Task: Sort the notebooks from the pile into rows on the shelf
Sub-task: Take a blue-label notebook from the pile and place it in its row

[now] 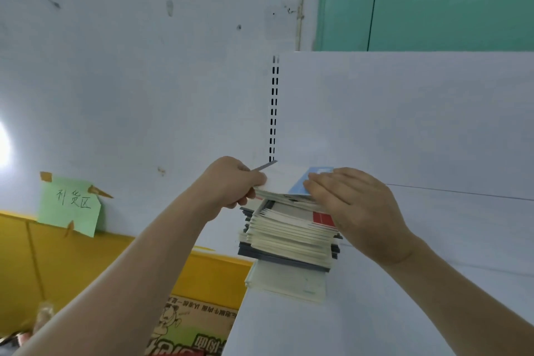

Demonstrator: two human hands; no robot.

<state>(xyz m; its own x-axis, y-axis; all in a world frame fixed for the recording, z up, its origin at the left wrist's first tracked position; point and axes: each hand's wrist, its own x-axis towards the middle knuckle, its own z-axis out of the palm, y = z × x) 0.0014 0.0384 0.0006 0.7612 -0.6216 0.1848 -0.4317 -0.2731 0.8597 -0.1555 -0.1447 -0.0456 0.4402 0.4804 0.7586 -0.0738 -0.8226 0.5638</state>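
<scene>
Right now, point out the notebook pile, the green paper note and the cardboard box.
notebook pile (pixel 289 237): head view, on the stacked page edges at its front.
green paper note (pixel 70 205): head view, on its middle, near the handwriting.
cardboard box (pixel 190 324): head view, on its printed top face.

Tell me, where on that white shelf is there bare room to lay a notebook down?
The white shelf looks bare right of the notebook pile, beyond the right hand, and in front toward its near edge. Crowded: the pile itself, gripped by the left hand.
</scene>
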